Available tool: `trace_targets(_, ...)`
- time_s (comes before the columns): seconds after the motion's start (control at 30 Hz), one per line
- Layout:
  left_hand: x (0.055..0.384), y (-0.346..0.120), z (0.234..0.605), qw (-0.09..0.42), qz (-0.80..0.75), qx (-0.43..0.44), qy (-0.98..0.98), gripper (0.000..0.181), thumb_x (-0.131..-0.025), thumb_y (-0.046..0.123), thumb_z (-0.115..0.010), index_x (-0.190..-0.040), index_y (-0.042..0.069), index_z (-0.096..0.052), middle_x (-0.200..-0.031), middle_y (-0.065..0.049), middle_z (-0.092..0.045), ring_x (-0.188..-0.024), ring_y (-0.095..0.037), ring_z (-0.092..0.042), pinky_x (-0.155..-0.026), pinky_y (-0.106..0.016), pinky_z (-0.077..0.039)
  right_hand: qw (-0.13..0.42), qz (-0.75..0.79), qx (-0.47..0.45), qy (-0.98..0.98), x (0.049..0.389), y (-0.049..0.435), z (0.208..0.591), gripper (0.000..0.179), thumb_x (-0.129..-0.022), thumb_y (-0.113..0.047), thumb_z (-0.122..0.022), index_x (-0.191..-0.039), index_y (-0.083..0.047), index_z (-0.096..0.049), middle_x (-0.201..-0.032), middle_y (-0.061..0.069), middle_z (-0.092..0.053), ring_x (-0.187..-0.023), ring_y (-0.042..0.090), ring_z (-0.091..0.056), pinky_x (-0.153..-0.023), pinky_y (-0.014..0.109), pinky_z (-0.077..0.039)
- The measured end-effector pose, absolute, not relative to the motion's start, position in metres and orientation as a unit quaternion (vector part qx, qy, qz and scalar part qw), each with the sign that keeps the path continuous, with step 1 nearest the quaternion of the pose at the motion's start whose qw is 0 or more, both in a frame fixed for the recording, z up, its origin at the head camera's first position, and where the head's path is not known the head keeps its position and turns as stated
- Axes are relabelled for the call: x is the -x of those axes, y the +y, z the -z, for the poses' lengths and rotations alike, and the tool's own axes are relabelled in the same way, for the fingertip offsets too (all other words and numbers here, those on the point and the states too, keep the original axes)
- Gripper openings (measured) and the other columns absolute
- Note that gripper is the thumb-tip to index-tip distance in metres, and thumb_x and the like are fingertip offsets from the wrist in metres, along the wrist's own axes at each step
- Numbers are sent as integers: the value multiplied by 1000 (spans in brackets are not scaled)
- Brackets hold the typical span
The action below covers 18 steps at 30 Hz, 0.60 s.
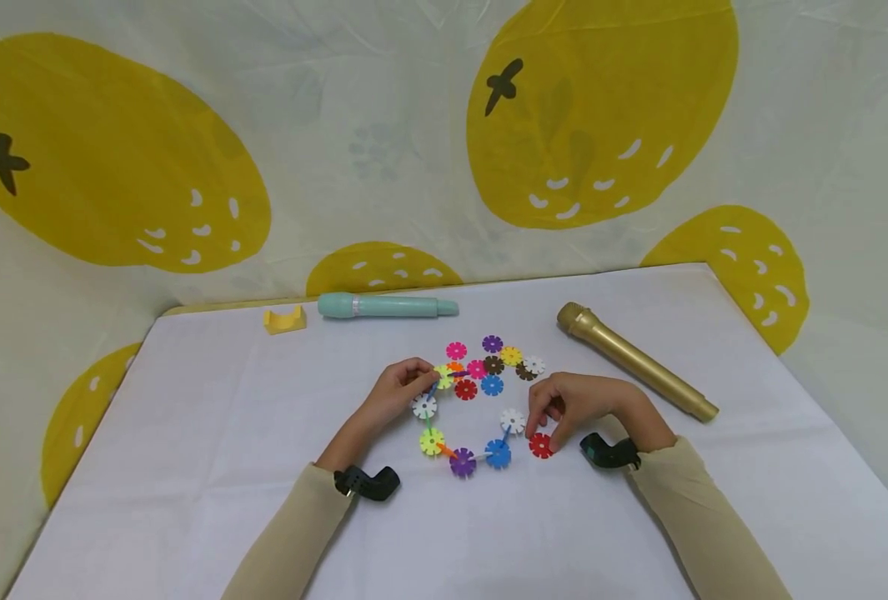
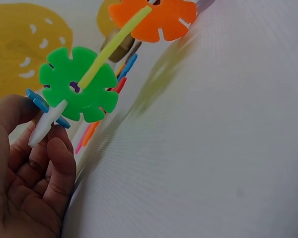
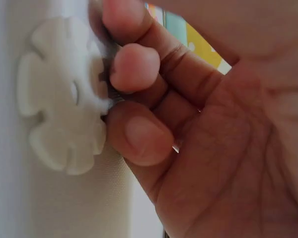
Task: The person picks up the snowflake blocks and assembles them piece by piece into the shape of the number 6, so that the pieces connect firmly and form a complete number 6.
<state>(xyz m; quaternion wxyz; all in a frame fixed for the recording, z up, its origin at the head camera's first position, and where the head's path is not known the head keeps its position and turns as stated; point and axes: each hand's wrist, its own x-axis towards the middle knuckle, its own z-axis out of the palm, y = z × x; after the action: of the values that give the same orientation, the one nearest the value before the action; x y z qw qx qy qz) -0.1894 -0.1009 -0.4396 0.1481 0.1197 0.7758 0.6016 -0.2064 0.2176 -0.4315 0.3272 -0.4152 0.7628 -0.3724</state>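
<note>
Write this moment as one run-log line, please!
left hand: pinching disc chain | right hand: at red disc, hold unclear | more discs: farther out than red disc | gold microphone: lying untouched

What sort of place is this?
Probably a small indoor tabletop play area: a white-covered table, a backdrop printed with big yellow fruit-like shapes, and colourful notched discs, some joined together.

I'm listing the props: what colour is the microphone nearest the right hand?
Gold; the microphone shows best in the head view.
</note>
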Motion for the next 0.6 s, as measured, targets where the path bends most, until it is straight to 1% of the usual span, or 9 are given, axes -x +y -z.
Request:
trace_targets(0.07, 190, -101, 440, 150, -599, -120, 777, 20, -99, 12, -57, -107, -6, -62, -87, 2, -63, -79, -13, -53, -72, -20, -47, 329, 370, 414, 764, 206, 218, 431, 23, -76, -11, -83, -98, -9, -77, -89, 7, -65, -68, 16, -51, -60, 19, -42)
trace_targets(0.17, 190, -100, 440, 150, -597, -121, 779, 21, -98, 12, -58, -107, -6, -63, -87, 2, -62, -78, -13, -53, -71, -20, -47, 329, 366, 404, 771, 206, 218, 430, 22, -76, -12, -83, -96, -10, -75, -87, 8, -64, -69, 17, -51, -61, 19, -43)
trace_targets(0.27, 190, -100, 440, 151, -593, -125, 781, 21, -98, 12, -58, -107, -6, -63, -86, 2, -62, -78, -13, -53, -72, -20, -47, 330, 366, 383, 781, 206, 220, 429, 19, -77, -12, -82, -92, -11, -71, -81, 7, -61, -69, 14, -51, -61, 20, -43)
trace_targets(0.37, 189, -100, 439, 153, -589, -131, 783, 20, -98, 12, -58, -107, -6, -63, -86, 2, -62, -79, -13, -53, -72, -20, -47, 334, 377, 367, 782, 207, 220, 429, 14, -80, -11, -79, -90, -9, -68, -77, 3, -60, -68, 11, -51, -61, 21, -44)
trace_targets(0.47, 196, -102, 452, 154, -582, -136, 786, 20, -99, 11, -57, -108, -6, -63, -86, 2, -62, -79, -14, -53, -70, -20, -47, 332, 392, 363, 778, 208, 221, 431, 10, -83, -10, -75, -90, -8, -68, -77, 0, -62, -67, 10, -52, -61, 22, -45)
trace_targets(0.6, 204, -103, 471, 156, -579, -142, 788, 21, -99, 14, -58, -109, -4, -63, -87, 1, -62, -78, -15, -53, -68, -20, -46, 316, 413, 366, 772, 210, 223, 434, 9, -88, -10, -72, -96, -7, -69, -82, 2, -65, -69, 12, -55, -64, 23, -49)
